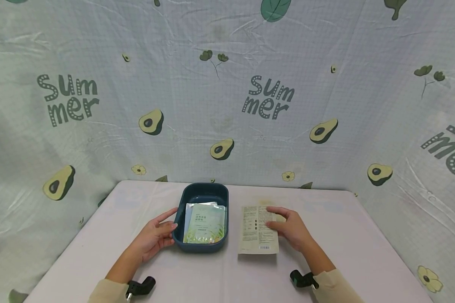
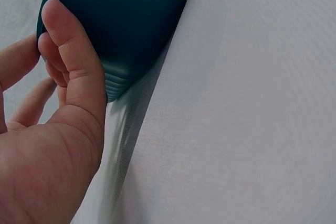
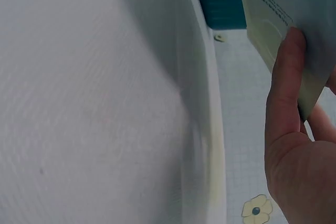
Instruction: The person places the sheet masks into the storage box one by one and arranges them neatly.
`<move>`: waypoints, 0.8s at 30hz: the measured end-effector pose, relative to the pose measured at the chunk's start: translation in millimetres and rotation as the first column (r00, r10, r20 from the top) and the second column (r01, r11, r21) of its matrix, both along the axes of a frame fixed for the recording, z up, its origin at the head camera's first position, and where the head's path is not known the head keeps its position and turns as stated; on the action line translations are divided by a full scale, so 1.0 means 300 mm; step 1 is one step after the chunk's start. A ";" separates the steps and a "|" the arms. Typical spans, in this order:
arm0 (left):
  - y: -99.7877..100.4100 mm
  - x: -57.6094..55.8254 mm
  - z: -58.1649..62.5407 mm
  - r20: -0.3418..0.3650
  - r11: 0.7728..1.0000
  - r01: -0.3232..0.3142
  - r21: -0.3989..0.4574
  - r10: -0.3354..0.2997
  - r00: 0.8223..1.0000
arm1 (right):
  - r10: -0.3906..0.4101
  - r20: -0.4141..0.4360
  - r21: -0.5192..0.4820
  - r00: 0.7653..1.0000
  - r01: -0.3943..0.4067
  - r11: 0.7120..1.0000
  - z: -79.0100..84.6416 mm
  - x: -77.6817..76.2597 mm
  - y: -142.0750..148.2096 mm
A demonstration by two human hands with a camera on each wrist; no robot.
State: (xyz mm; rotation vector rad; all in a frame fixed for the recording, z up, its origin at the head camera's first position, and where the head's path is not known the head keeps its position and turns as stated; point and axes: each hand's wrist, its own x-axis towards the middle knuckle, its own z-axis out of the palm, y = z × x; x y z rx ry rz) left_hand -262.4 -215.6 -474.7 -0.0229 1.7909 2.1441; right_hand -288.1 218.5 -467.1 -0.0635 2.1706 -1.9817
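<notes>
A dark blue rectangular bin (image 1: 200,248) stands on the table, left of centre. Inside it lie flat packets, the top one a pale green packet (image 1: 205,224) with printed text and plants, overlapping a whiter one (image 1: 188,210). My left hand (image 1: 156,234) touches the bin's left side with thumb and forefinger; the left wrist view shows the thumb (image 2: 73,51) against the outer wall. To the right of the bin, my right hand (image 1: 290,227) pinches a cream packet (image 1: 255,235) by its right edge. Its printed side with a barcode faces up, and it appears raised off the table.
The white table (image 1: 197,282) reaches back to a hanging sheet (image 1: 227,97) printed with avocados and lettering. A black wrist mount (image 1: 143,286) sits at the left sleeve and another (image 1: 302,278) at the right sleeve.
</notes>
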 end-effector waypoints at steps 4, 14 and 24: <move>0.000 -0.001 0.001 0.001 1.000 0.000 0.007 0.000 1.000 | 0.007 -0.007 -0.037 1.000 -0.008 0.999 0.017 0.008 -0.008; 0.001 -0.005 -0.001 -0.003 1.000 -0.004 -0.002 0.004 1.000 | 0.017 -0.037 -0.111 0.999 -0.021 0.994 0.039 0.012 -0.028; -0.001 -0.005 -0.008 -0.005 1.000 -0.003 -0.002 0.003 1.000 | 0.022 -0.056 -0.183 0.998 -0.032 0.983 0.050 -0.007 -0.066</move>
